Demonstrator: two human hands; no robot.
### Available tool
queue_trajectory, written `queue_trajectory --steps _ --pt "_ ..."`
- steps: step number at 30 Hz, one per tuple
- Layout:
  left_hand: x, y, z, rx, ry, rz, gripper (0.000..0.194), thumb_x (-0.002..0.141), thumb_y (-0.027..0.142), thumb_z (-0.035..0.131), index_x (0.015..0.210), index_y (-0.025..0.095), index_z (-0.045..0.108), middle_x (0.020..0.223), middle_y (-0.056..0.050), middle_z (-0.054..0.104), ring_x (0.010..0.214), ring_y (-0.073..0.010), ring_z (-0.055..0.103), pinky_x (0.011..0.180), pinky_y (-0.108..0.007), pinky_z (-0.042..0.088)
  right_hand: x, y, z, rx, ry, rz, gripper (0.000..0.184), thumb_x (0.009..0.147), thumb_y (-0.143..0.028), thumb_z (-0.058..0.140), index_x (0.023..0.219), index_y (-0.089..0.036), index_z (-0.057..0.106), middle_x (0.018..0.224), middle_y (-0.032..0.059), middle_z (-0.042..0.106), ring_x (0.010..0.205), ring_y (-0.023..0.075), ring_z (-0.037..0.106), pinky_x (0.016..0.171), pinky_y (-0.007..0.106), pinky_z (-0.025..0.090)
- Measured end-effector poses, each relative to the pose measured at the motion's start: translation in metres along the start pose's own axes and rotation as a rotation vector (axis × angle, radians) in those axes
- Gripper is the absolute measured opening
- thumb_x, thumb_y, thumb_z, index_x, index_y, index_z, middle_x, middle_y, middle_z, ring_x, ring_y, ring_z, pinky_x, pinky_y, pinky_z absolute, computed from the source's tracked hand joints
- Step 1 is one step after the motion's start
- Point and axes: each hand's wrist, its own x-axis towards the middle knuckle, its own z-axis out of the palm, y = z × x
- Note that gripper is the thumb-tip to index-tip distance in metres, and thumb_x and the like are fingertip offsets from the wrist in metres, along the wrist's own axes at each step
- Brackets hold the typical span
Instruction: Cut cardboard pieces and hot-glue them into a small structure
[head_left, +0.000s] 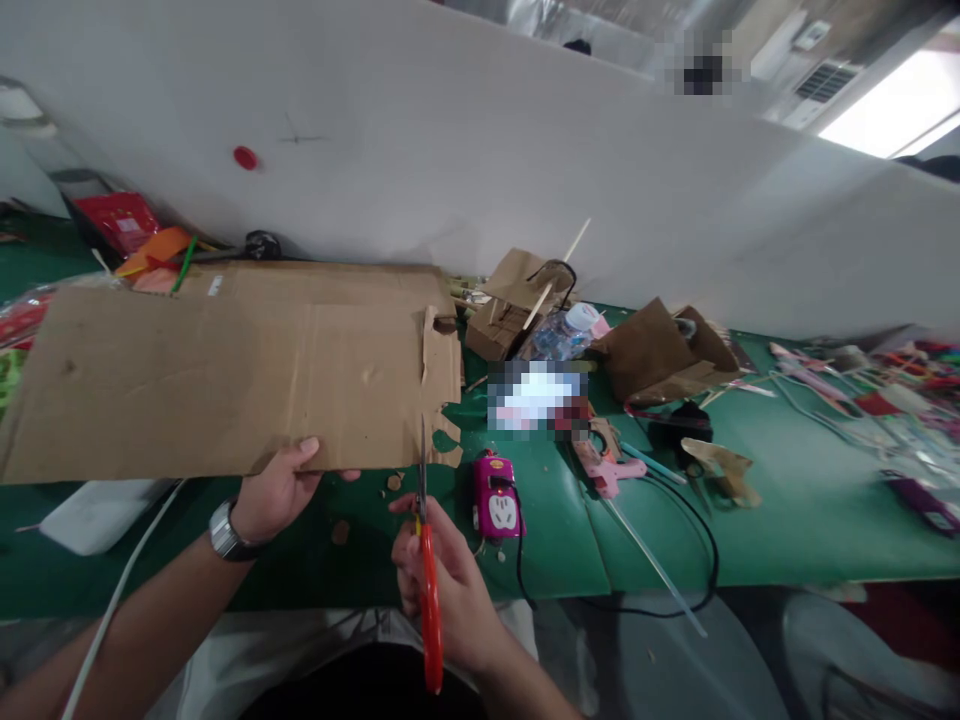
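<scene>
My left hand point(283, 492) grips the lower edge of a large flat piece of cardboard point(210, 385), thumb on top and fingers beneath. The cardboard's right end is ragged, with rounded notches and a torn surface strip. My right hand point(442, 570) is closed round the red handles of a pair of scissors point(429, 600). Their blades point away from me and lie at the cardboard's lower edge, close to the notched end. Whether the blades are parted is hard to make out.
A purple power socket point(496, 497) sits right of the scissors. Beyond it lie a pink glue gun point(606, 468) with a black cable, a plastic bottle point(562, 332) and an open cardboard box point(664, 350). A white power bank-like block point(105, 515) rests at left on the green table point(555, 550).
</scene>
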Motion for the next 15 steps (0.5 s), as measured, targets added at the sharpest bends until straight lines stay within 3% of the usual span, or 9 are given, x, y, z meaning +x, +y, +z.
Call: queue_trajectory --steps 3,11,15 --pt "-0.0007 0.0 0.0005 -0.015 -0.005 0.012 0.024 0.068 0.031 0.085 0.084 0.016 0.076 0.082 -0.004 0.082 0.074 -0.0284 0.08 0.073 -0.04 0.071 0.0003 -0.0012 0.0 -0.011 -0.005 0.007 0.052 0.087 -0.061 0.079 0.115 -0.024 0.057 0.07 -0.0094 0.044 0.048 0.004 0.028 0.043 0.02 0.019" --pt "-0.0001 -0.0019 -0.0021 -0.006 -0.037 0.051 0.022 0.073 0.031 0.084 0.086 0.017 0.074 0.074 -0.001 0.079 0.066 -0.026 0.079 0.078 -0.043 0.071 0.0014 0.0009 -0.0033 -0.033 -0.044 -0.024 0.049 0.088 -0.059 0.078 0.115 -0.024 0.057 0.07 -0.0096 0.048 0.042 0.0024 0.033 0.038 0.017 0.023" --pt "0.0005 -0.002 -0.0031 0.016 -0.053 0.04 0.025 0.071 0.036 0.086 0.083 0.018 0.075 0.065 0.0 0.075 0.079 -0.0282 0.081 0.079 -0.041 0.071 0.0014 -0.0002 -0.0044 -0.059 -0.057 -0.026 0.05 0.09 -0.06 0.077 0.116 -0.024 0.055 0.069 -0.0102 0.048 0.039 0.0028 0.039 0.037 0.016 0.03"
